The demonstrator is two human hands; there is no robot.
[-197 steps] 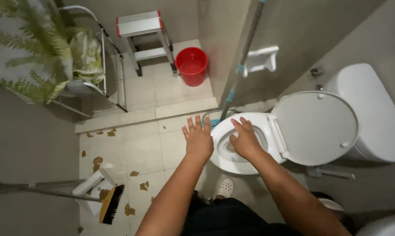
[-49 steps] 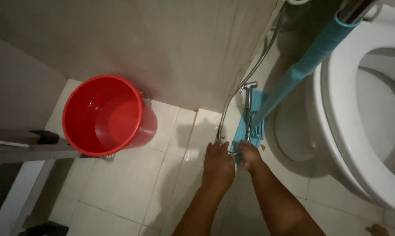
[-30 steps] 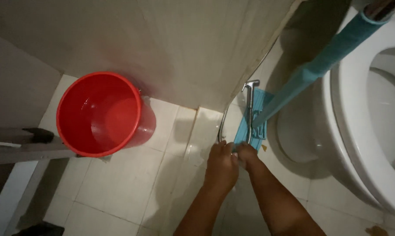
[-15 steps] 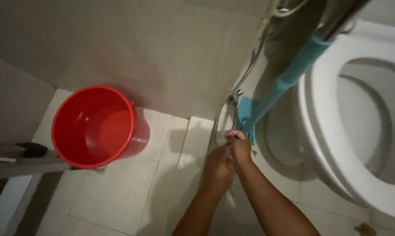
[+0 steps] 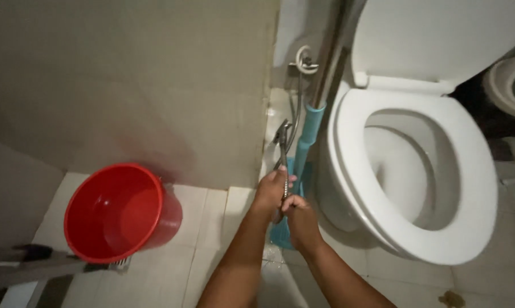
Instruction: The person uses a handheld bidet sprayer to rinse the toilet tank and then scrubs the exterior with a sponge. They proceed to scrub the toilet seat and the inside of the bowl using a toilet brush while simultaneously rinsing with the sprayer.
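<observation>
My left hand (image 5: 270, 191) is closed around the handle of a metal bidet sprayer (image 5: 281, 137), its head pointing up toward the wall. Just below, my right hand (image 5: 300, 219) grips the lower end of the same sprayer where the hose runs down. The metal hose (image 5: 295, 117) loops up to a wall valve (image 5: 304, 60). Both hands sit between the beige wall and the white toilet (image 5: 417, 171), whose lid is up and seat down.
A blue-handled mop (image 5: 304, 148) leans against the wall right behind my hands, its blue head on the floor. A red bucket (image 5: 117, 211) stands on the tiled floor to the left. A grey bar (image 5: 35, 265) crosses the lower left corner.
The sprayer has been lifted off the floor with both hands on it. The view has swung right and up, bringing the whole toilet bowl and the wall valve into sight.
</observation>
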